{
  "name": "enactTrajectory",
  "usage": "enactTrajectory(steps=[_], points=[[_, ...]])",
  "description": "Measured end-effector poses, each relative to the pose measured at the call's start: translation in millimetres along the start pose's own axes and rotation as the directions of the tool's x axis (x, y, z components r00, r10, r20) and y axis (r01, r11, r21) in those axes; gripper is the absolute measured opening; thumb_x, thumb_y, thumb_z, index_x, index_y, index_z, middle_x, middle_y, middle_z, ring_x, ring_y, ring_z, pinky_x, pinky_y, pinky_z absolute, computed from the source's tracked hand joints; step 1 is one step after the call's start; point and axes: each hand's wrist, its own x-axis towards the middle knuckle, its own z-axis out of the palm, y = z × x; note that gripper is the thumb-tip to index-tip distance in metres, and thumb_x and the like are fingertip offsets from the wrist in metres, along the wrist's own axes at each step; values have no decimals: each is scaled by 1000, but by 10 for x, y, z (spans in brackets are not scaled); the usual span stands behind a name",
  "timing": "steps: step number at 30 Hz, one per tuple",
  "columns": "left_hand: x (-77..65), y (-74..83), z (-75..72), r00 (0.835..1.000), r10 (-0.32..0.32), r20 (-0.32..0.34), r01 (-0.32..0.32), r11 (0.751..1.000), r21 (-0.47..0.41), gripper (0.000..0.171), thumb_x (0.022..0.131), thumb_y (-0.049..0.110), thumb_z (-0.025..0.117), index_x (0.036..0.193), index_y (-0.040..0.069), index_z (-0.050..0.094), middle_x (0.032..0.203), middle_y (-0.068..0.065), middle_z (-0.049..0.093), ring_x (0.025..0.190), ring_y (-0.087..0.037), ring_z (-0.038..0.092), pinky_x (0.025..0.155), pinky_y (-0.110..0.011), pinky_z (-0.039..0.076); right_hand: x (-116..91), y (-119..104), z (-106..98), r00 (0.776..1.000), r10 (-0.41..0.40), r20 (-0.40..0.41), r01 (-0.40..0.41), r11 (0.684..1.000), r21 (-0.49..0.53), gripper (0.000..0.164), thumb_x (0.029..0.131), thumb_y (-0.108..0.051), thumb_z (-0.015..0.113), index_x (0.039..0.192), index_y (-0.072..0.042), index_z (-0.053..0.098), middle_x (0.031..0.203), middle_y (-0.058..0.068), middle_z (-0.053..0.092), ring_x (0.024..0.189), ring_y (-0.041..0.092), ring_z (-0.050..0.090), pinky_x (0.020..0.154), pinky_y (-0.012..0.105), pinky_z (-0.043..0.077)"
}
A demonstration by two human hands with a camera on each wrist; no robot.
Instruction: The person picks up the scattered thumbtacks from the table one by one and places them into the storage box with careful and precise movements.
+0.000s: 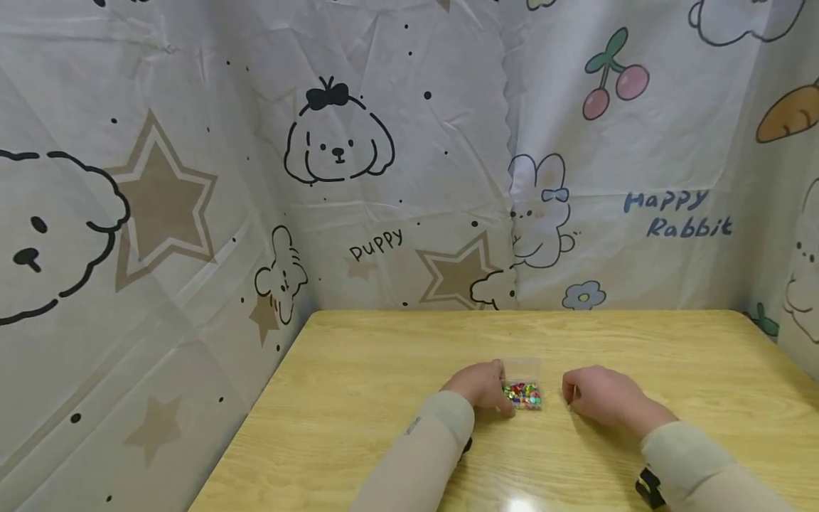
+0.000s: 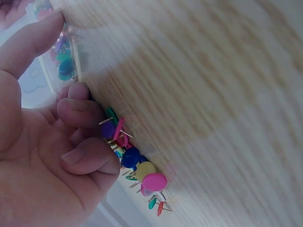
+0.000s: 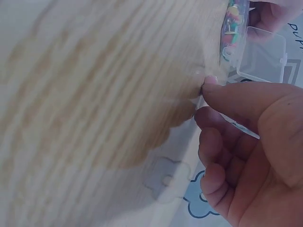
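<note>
My left hand (image 1: 483, 384) holds the left side of a small clear plastic box (image 1: 540, 398), thumb at its near edge and fingers at the far side. Its lid (image 3: 260, 56) stands open at the back. Inside lie thumbtacks (image 1: 526, 393) with bright heads of many colours. More thumbtacks (image 2: 142, 175) lie heaped by the curled lower fingers of that hand in the left wrist view, hidden in the head view. To the right of the box, my right hand (image 1: 601, 395) is low over the table, thumb and forefinger pinching a small pink thing (image 3: 211, 79), its kind hard to tell.
The wood-grain table (image 1: 358, 355) extends around both hands. Behind and to the left hangs a white printed curtain (image 1: 448, 163), down to the table's edge. Dark wrist straps show below both sleeves.
</note>
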Motion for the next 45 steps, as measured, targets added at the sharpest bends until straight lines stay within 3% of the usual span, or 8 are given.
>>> enactTrajectory(steps=[14, 26, 35, 45], points=[[23, 15, 22, 1000, -2, -8, 3, 1000, 9, 50, 68, 41, 84, 105, 24, 54, 96, 9, 59, 75, -11, 50, 69, -33, 48, 9, 17, 11, 999, -23, -39, 21, 999, -41, 20, 78, -11, 66, 70, -25, 55, 69, -9, 53, 63, 13, 46, 57, 36, 42], [19, 34, 21, 1000, -24, -7, 23, 1000, -19, 49, 67, 38, 85, 102, 25, 54, 91, 8, 58, 74, -13, 50, 68, -33, 46, 49, -58, 34, 989, -69, -132, 63, 997, -45, 16, 85, -17, 66, 75, -24, 56, 69, -11, 53, 62, 10, 45, 58, 34, 42], [-4, 31, 13, 1000, -24, 6, 25, 998, -50, 53, 67, 38, 85, 108, 23, 54, 93, 7, 59, 75, -13, 50, 69, -34, 47, 110, -199, 34, 984, -105, -145, 101, 994, -37, 17, 87, -22, 67, 74, -25, 57, 67, -12, 53, 60, 8, 44, 57, 34, 42], [2, 22, 17, 1000, 4, 14, -3, 999, -40, 52, 69, 36, 84, 107, 22, 53, 93, 8, 59, 75, -13, 51, 69, -33, 46, 194, -300, 65, 988, -86, -125, 87, 996, 0, 16, 86, -23, 70, 76, -26, 58, 66, -12, 54, 59, 9, 46, 56, 34, 43]])
